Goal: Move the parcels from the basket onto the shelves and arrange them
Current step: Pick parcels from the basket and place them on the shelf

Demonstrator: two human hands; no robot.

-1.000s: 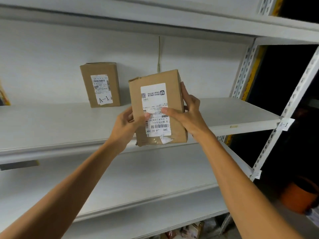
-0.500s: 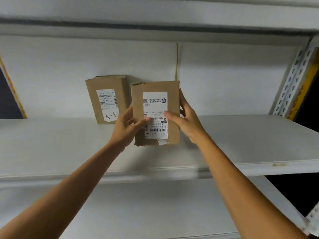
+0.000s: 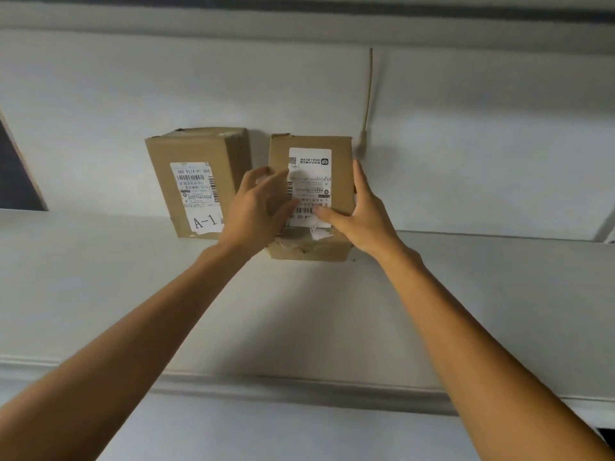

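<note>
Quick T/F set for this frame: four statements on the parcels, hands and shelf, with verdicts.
1. The left hand and the right hand both hold the held parcel. True.
2. The A-1 parcel is to the right of the held parcel. False: it is to the left.
3. The A-1 parcel stands upright on the shelf. True.
4. Three parcels are in view. False: only two.

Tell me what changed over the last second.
The left hand and right hand carried the held parcel from the front edge of the shelf to its back. It now stands upright just right of the A-1 parcel. Both hands still grip it, and the A-1 parcel has not moved.
</note>
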